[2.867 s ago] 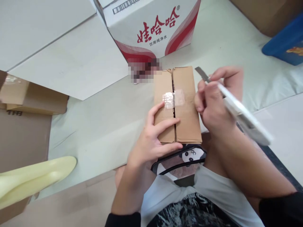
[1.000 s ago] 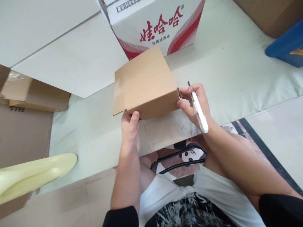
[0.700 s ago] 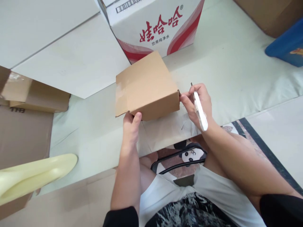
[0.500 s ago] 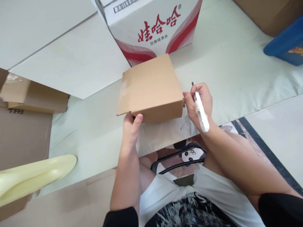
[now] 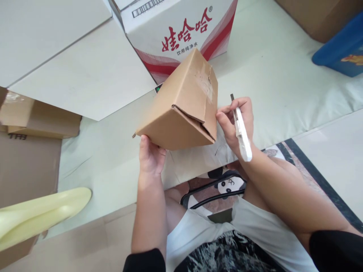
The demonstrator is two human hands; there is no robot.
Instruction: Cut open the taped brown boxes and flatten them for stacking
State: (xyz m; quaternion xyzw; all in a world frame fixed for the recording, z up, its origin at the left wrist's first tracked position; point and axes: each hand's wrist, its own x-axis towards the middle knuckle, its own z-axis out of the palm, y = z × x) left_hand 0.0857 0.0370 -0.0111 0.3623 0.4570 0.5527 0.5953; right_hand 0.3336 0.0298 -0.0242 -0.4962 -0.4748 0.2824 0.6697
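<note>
A brown cardboard box (image 5: 172, 102) is tilted up over the pale cloth, its taped end with a slightly gaping flap turned to the right. My left hand (image 5: 152, 155) grips its lower left edge, thumb on the near side and fingers underneath. In my right hand (image 5: 241, 121) is a white utility knife (image 5: 242, 138), its dark blade tip pointing away from me. The fingertips of that hand are at the right edge of the box; whether they press on it I cannot tell.
Behind the box stands a white and red printed carton (image 5: 181, 34), with large white boxes (image 5: 70, 71) to its left. A blue container (image 5: 340, 49) is at far right. A pale yellow curved object (image 5: 45, 211) juts in at lower left. Cloth (image 5: 272, 87) covers the tabletop.
The cardboard box has been turned and tilted, so its taped end now shows on the right. My left hand has shifted slightly left and down with it. The knife stays in my right hand.
</note>
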